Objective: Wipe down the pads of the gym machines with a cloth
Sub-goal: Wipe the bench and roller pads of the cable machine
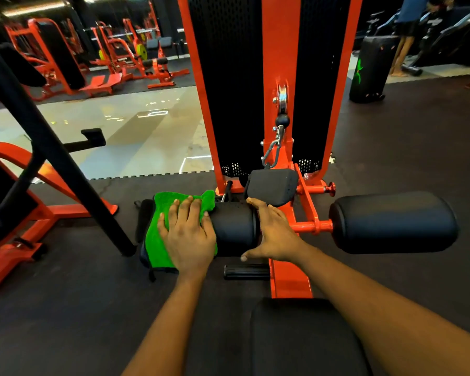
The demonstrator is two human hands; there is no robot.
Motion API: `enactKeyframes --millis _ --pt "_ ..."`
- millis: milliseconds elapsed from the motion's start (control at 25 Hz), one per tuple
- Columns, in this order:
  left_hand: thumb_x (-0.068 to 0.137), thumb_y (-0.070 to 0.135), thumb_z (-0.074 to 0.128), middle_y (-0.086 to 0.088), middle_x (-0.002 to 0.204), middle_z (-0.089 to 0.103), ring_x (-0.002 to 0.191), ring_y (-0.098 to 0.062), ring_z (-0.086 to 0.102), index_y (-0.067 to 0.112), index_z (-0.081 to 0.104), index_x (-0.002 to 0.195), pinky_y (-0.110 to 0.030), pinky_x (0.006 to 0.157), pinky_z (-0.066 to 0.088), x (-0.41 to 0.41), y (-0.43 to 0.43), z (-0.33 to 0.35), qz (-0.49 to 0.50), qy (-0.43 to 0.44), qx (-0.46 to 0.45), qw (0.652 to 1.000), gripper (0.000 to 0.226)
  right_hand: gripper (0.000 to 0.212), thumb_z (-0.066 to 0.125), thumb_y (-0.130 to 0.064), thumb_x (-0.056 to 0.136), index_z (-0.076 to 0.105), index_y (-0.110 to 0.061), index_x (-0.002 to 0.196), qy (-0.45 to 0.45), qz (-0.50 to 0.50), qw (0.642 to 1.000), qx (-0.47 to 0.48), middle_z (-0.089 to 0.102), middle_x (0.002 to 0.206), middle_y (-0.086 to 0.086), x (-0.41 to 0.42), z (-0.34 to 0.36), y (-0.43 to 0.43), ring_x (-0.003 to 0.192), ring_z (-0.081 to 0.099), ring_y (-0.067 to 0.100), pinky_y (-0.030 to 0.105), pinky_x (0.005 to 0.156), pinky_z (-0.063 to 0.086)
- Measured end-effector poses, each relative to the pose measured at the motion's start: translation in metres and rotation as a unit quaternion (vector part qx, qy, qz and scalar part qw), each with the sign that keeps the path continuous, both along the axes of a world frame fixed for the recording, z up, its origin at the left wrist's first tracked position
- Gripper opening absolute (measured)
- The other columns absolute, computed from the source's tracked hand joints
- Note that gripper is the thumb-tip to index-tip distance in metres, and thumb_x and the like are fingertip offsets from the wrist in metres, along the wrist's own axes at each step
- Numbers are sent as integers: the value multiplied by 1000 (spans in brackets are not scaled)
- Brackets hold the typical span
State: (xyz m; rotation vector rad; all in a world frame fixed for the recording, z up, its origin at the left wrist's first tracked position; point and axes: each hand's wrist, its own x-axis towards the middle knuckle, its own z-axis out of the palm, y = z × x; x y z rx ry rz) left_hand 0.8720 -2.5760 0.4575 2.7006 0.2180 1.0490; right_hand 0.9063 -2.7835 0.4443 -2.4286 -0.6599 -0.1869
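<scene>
A dark rubber floor mat (391, 158) with a jigsaw-toothed edge meets a glossy pale tiled floor (136, 131). Across the tiles stand orange-framed weight machines (106, 58), one carrying round yellow weight plates (142, 52). A thick black steel bar (52, 147) slants down at the left. On the orange upright, a steel pulley (282, 95) sits above a black rubber ball (282, 120) and a silver carabiner (272, 153). At far right, a black cylindrical bag with a green mark (369, 69) stands near a bare-legged person (403, 50).
</scene>
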Motion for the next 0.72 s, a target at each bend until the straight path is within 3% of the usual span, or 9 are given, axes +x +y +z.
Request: enactKeyframes --millis 120,200,360,400,480,600,720 --pt "90 38 45 0 122 67 121 -24 55 24 65 119 -49 102 37 7 4 16 20 62 42 997 37 130 93 -55 52 24 -19 156 14 -11 1000 2 38 155 2 -1 5 -1 145 30 22 35 121 12" --pt "92 38 40 -4 116 70 113 -29 58 25 64 117 -48 98 38 22 9 36 8 163 71 984 37 127 94 -54 52 26 -20 155 19 -17 1000 10 39 154 1 -5 4 1 144 29 23 34 120 13" --pt "95 36 38 -14 132 63 121 -34 56 30 58 135 -48 109 32 57 9 74 -49 345 10 937 45 127 93 -56 51 28 -19 153 13 -13 1000 0 40 152 1 -4 4 -1 142 33 22 37 120 17" --pt "94 36 37 -15 129 65 119 -34 57 28 60 132 -48 108 33 56 8 73 -42 337 7 940 44 126 93 -55 50 29 -18 153 9 -13 1000 3 41 152 1 -5 5 -1 141 34 21 38 120 19" --pt "92 36 40 -12 120 69 115 -33 58 24 65 120 -47 106 35 36 -1 51 2 227 38 973 40 126 94 -52 47 31 -17 151 -6 -15 1000 8 41 151 0 -6 2 0 139 35 19 38 120 22" --pt "92 37 46 -1 138 60 134 -26 46 22 63 130 -48 119 18 -10 -23 1 -15 44 -10 999 44 127 94 -48 41 35 -16 148 -39 -22 999 23 40 151 0 -7 -8 2 139 37 18 28 118 16" --pt "91 39 46 3 138 59 135 -25 45 26 61 131 -51 116 20 -3 -22 3 -12 62 3 998 45 128 94 -48 39 37 -15 148 -48 -35 998 32 41 151 1 -5 -12 3 139 36 18 27 118 14"
